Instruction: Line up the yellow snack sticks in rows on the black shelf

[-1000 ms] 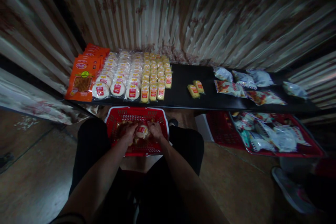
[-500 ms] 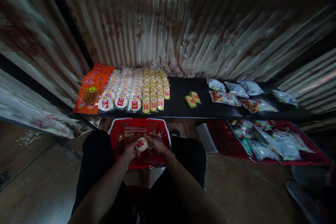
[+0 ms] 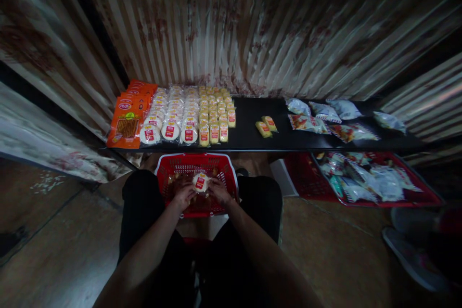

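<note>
A round white packaged snack (image 3: 200, 182) with a red label faces up above the red shopping basket (image 3: 233, 187) between my knees. My left hand (image 3: 185, 195) grips it from the lower left. My right hand (image 3: 218, 188) has its fingers closed at its right edge. Beneath my hands, more wrapped items in the basket are dim and partly hidden. On the black shelf ahead, matching round white snacks (image 3: 170, 130) stand in rows, beside rows of small yellow wrapped cakes (image 3: 214, 132).
Orange snack packets (image 3: 124, 122) line the shelf's left end. Two yellow cakes (image 3: 266, 126) lie apart near the middle of the black shelf (image 3: 249, 110). White bags (image 3: 308, 124) lie at right. Below stands a second red basket (image 3: 429, 197) of bags. A person's shoe (image 3: 407, 255) shows lower right.
The round snack has come up a little toward the shelf in my hands, its label turned more squarely upward. My right fingers have closed in on its edge. The view has shifted slightly.
</note>
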`<state>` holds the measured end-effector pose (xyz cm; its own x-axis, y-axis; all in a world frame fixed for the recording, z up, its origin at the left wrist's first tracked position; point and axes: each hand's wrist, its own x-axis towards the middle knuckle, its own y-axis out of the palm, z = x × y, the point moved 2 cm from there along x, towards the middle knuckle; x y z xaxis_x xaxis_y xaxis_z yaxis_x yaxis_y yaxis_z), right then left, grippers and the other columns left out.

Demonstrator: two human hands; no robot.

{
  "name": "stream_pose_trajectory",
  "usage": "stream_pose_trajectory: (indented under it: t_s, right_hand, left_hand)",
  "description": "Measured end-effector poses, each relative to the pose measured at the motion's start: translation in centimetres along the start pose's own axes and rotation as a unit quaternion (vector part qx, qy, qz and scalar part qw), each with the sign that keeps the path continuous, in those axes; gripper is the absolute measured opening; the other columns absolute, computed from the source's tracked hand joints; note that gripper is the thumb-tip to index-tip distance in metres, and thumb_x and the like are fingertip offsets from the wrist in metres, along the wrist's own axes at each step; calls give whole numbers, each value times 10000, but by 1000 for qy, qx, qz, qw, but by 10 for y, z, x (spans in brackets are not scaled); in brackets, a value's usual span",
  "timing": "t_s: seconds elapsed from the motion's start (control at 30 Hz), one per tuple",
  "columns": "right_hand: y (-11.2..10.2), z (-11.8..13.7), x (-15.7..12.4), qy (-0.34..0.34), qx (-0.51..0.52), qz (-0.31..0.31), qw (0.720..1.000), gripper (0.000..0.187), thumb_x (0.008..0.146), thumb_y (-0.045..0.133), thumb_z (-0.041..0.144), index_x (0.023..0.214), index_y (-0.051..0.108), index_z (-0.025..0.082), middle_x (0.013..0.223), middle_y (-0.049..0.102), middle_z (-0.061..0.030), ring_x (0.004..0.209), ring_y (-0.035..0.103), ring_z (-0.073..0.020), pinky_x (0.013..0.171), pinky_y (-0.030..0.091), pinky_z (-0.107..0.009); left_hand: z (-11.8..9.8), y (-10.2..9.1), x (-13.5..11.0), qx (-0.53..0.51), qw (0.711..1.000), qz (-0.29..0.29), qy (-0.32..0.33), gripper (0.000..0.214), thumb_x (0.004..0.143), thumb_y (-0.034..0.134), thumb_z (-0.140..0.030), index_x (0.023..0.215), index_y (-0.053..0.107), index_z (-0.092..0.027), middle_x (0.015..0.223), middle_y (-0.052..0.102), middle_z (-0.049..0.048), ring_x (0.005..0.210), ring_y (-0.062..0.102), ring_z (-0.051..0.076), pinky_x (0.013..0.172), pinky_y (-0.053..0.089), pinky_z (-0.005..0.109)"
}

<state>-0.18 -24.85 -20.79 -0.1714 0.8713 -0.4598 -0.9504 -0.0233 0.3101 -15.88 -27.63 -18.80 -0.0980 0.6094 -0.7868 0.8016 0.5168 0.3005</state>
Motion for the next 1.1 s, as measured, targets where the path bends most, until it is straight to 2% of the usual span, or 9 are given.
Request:
stream_pose_trajectory:
  t_s: [0.13,0.23,0.37,0.47,0.67,0.8,0.93,1.1]
  right_hand:
    - [6,-2,-2,1,10,-26,1000,533,474,801,533,843,642,183,753,704,-28,650,636,-160,618,497,-290]
    - [10,-5,-5,-1,18,-39,999,558,457,793,579,813,649,174,748,704,-36,656,637,-161,632,500,-294]
    - [10,-7,-6,8,19,-34,999,533,454,806,547,806,648,178,768,701,-39,665,633,-167,658,499,-314]
    - [9,-6,-9,20,17,-18,999,468,469,823,453,817,646,196,802,699,-38,718,646,-184,708,504,-334]
    - [11,-11,-17,52,-31,59,996,328,596,769,407,836,674,205,746,691,-18,651,627,-160,621,482,-285]
    - [9,-17,-16,52,-31,53,997,336,590,770,406,842,672,206,759,695,-19,606,613,-145,592,463,-272]
    - [9,-18,-15,51,-28,58,997,358,554,791,418,825,677,213,766,699,-19,606,608,-139,620,473,-280]
    - [11,-17,-19,47,-48,78,995,460,521,816,453,862,684,173,708,680,-20,555,573,-116,565,445,-252]
  left_hand:
    - [-1,-7,-7,30,998,50,25,394,593,689,-15,945,606,-173,801,697,13,693,664,130,678,523,243]
    - [1,-8,-10,58,995,73,24,367,636,695,-98,984,602,-169,841,695,29,707,661,131,647,514,231]
    - [3,-8,-12,56,998,26,13,260,694,696,-209,931,596,-171,797,676,21,668,646,116,602,498,211]
    - [3,-8,-11,41,999,10,21,220,729,667,-194,932,585,-171,792,667,16,638,635,100,575,486,194]
    - [7,-12,-7,-13,999,35,31,204,750,659,-177,938,579,-172,799,672,25,668,648,110,635,521,223]
    - [9,-11,-7,5,999,25,21,242,754,664,-204,979,581,-174,791,675,28,662,655,121,637,525,240]
    - [8,-10,-9,35,999,-4,16,252,755,654,-214,996,595,-167,765,671,21,631,645,109,572,489,199]
    - [11,-13,-6,43,998,-14,43,290,726,652,-215,1009,618,-162,739,666,14,575,608,91,506,435,174]
